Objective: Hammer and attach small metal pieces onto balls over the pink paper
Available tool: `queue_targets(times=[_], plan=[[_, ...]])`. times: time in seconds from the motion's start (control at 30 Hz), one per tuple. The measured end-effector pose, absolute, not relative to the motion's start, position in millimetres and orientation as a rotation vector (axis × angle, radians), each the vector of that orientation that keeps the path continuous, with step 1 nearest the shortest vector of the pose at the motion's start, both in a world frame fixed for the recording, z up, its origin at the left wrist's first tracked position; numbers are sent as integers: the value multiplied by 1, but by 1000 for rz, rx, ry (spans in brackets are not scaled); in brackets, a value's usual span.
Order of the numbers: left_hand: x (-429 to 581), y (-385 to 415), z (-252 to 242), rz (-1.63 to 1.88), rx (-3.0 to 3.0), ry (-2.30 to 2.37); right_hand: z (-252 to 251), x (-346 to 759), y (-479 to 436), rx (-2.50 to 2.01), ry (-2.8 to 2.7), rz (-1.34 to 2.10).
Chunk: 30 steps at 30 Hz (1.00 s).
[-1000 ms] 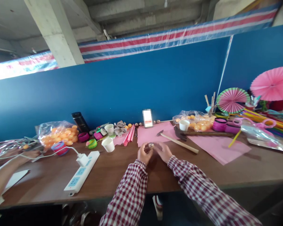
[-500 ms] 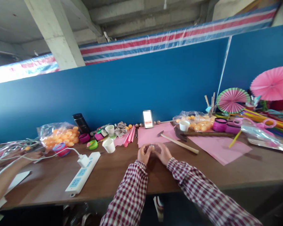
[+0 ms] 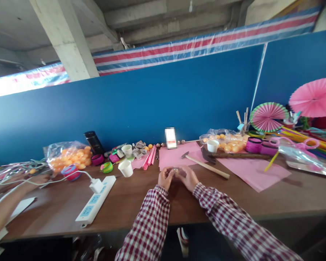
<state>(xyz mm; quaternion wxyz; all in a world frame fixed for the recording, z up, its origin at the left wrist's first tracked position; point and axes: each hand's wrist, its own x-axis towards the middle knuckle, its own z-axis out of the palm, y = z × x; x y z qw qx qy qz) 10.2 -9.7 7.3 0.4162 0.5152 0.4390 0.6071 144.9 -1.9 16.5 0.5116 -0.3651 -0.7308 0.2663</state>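
Note:
Near the middle of the table, my left hand (image 3: 166,177) and my right hand (image 3: 189,177) meet at the fingertips. Between them they pinch a small shiny round object (image 3: 175,170), mostly covered by the fingers; its kind cannot be made out. Just beyond the hands lies a pink sheet (image 3: 171,156). A hammer (image 3: 206,165) with a pale wooden handle rests partly on that sheet, to the right of my right hand. Several small brownish metallic balls (image 3: 183,142) sit at the back edge by the blue partition.
A white power strip (image 3: 96,201) and a paper cup (image 3: 125,168) stand to the left. Bags of orange balls (image 3: 70,158) lie on both sides. Another pink sheet (image 3: 255,172) and scissors (image 3: 305,142) are on the right. Another person's arm (image 3: 13,203) reaches in at far left.
My hands stay nearly in place, with a slight shift of the fingers around the small round object. The view has moved very slightly; the table items have not moved.

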Motion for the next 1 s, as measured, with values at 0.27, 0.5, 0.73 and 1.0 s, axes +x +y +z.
queue_targets(times=[0.27, 0.5, 0.73, 1.0], plan=[[8, -6, 5, 1473, 1297, 1113, 14, 144, 0, -758, -1811, 564], [9, -9, 9, 1475, 1277, 1105, 15, 143, -4, -832, -1792, 601], [9, -11, 10, 1439, 1241, 1034, 17, 144, -6, -813, -1812, 560], [10, -11, 9, 1461, 1182, 1005, 17, 144, -6, -801, -1802, 570]])
